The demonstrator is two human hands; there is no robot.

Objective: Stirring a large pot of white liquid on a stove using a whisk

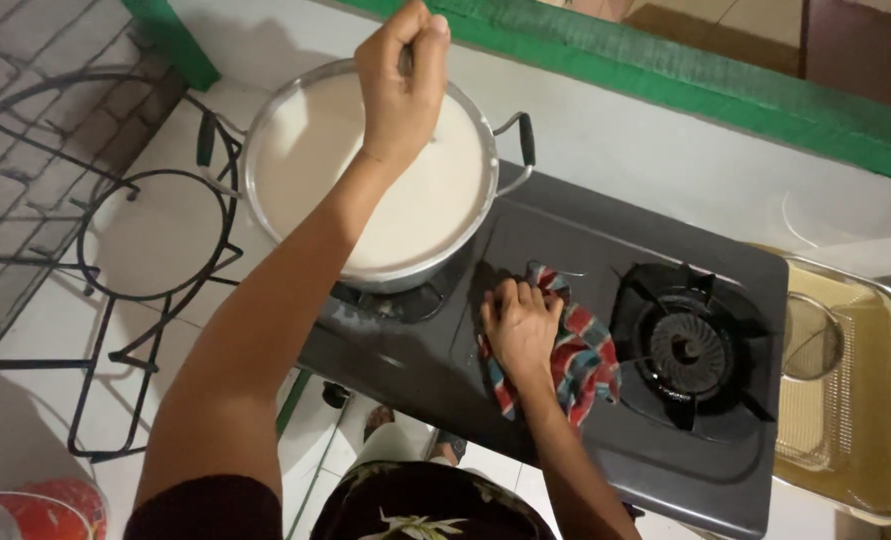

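One pot [370, 180], steel and wide, sits on the left burner of a dark two-burner stove [525, 260], and it is filled nearly to the rim with a smooth white liquid. Judging from that, the filling is done and the stirring is under way; nothing shows whether the flame is lit, and no lumps or skin show on the surface, so how much cooking is left cannot be read. Over the pot's far rim the left hand [402, 85] is closed in a fist around a thin handle [407, 62], probably of a spoon or ladle, though its lower end is hidden by the hand and the liquid. To the right and nearer, the right hand [521, 322] lies flat with fingers curled, pressing a red, blue and white checked cloth [580, 355] onto the stove top between the two burners; it is close to the pot's near right side but apart from it. Right of the cloth the second burner [687, 350] stands bare. Further right, off the stove, a clear tray [890, 400] holds a wire strainer [813, 335]. Left of the pot a black wire stand [155, 235] rests on the white counter, and a green ledge [725, 85] runs along the far side.
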